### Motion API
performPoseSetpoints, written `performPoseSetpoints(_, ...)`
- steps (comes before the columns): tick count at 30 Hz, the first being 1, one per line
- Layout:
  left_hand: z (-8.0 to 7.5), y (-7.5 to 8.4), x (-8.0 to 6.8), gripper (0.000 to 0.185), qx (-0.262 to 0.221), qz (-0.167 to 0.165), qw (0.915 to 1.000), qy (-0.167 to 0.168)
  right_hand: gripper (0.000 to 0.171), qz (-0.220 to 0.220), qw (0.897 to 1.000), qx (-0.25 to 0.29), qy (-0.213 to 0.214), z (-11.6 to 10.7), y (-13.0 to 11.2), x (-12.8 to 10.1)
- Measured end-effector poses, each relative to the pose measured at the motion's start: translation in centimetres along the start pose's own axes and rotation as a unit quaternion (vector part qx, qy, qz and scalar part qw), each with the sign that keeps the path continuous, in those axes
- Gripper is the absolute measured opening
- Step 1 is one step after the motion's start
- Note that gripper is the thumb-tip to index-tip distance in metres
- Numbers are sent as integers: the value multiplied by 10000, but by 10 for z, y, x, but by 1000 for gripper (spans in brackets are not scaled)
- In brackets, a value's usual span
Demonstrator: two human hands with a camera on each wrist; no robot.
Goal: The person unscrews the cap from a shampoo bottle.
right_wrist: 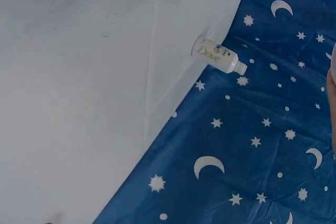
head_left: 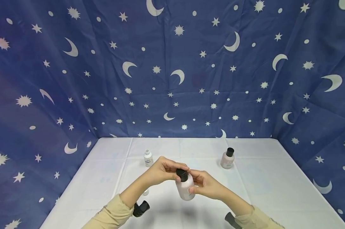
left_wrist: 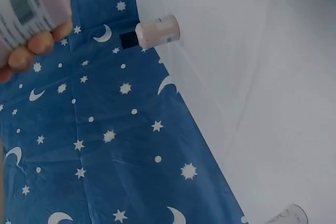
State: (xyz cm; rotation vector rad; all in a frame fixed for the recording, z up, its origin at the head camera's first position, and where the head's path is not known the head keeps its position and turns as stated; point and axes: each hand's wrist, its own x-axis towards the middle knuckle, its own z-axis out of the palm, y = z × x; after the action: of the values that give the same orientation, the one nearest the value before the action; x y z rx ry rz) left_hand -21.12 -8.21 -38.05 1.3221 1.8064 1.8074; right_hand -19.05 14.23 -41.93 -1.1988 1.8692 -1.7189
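Backdrop: a dark blue cloth [head_left: 172, 70] printed with white stars and crescent moons, hung behind and to both sides of a table covered in a white cloth [head_left: 264, 187]. Over the near middle of the table, both hands hold a pale pink bottle with a black cap [head_left: 185, 186], raised off the surface and tilted slightly. The left hand [head_left: 164, 170] comes in from the left with its fingers curled over the black cap. The right hand [head_left: 205, 184] grips the bottle's body from the right, thumb and fingers wrapped round it; the left wrist view shows fingertips [left_wrist: 41, 43] pressed against the labelled side of the bottle. Both forearms wear beige sleeves. A second pale pink bottle with a black cap [head_left: 227, 158] stands upright further back on the right, well apart from the hands. A small white Dove bottle without a cap [head_left: 148, 158] stands upright further back on the left. A small pale object [head_left: 145, 192] lies on the cloth just under the left forearm; what it is cannot be told.
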Motion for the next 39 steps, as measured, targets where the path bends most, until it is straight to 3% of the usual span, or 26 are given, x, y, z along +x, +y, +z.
performPoseSetpoints(6,1,-12,12,58,33,-78,9937,1122,60,37,9890,-1071,1018,-6,3,13)
performPoseSetpoints(9,8,-20,20,49,221,-183,9805,1942,57,142,9773,-1319,1652,-8,6,18)
performPoseSetpoints(12,17,-26,24,42,534,-271,9623,2654,56,266,9655,-1481,2126,-6,10,20)
performPoseSetpoints(17,31,-29,22,38,898,-301,9404,3265,53,398,9612,-1468,2300,-2,13,18)
performPoseSetpoints(20,35,-29,20,37,1030,-206,9360,3361,52,398,9621,-1470,2261,-1,13,17)
performPoseSetpoints(23,35,-27,20,35,1028,-81,9379,3312,52,399,9616,-1553,2229,-1,12,17)
performPoseSetpoints(32,29,-18,18,44,1035,-96,9546,2793,53,381,9600,-1661,2223,-2,6,15)
performPoseSetpoints(39,20,-6,14,36,1107,-133,9682,2240,54,345,9656,-1537,2068,-2,-1,9)
